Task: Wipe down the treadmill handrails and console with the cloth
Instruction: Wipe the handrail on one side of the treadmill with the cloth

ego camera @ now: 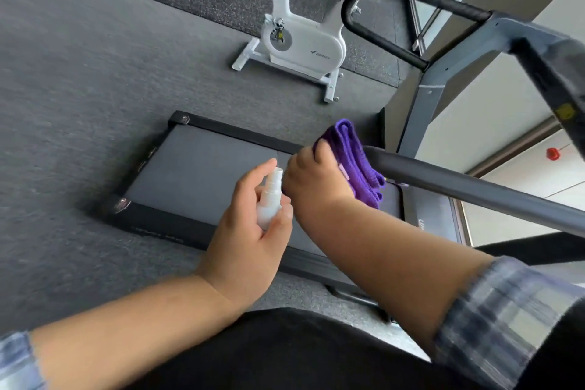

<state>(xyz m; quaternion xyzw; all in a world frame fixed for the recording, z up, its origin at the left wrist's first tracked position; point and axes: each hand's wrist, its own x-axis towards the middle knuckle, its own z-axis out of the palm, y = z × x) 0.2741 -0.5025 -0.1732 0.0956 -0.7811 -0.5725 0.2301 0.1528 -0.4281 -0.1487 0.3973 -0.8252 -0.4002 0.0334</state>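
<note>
Currently, the right hand (311, 174) holds the folded purple microfibre cloth (351, 161) against the free end of the near dark grey padded handrail (474, 190). Its fingers curl over the far side of the cloth and are mostly hidden; the thumb lies on the near face. The folded layers hang below the palm and partly cover the tip of the rail, so the cloth sits between the fingers and the rail surface, a position suited to wiping along the tube.

The left hand (250, 231) grips a small translucent white spray bottle (269, 199), fingers wrapped round the body and the index finger raised beside the nozzle. The nozzle points toward the cloth and sits just beside the right wrist, probably so that the cloth can be dampened without changing the grip.

The far black looped handrail (380, 38) stands well apart, toward the upper frame. The console is not clearly identifiable. The black treadmill deck (202, 168) lies below both hands on grey carpet (79, 73), and a white exercise bike (300, 38) stands beyond it
</note>
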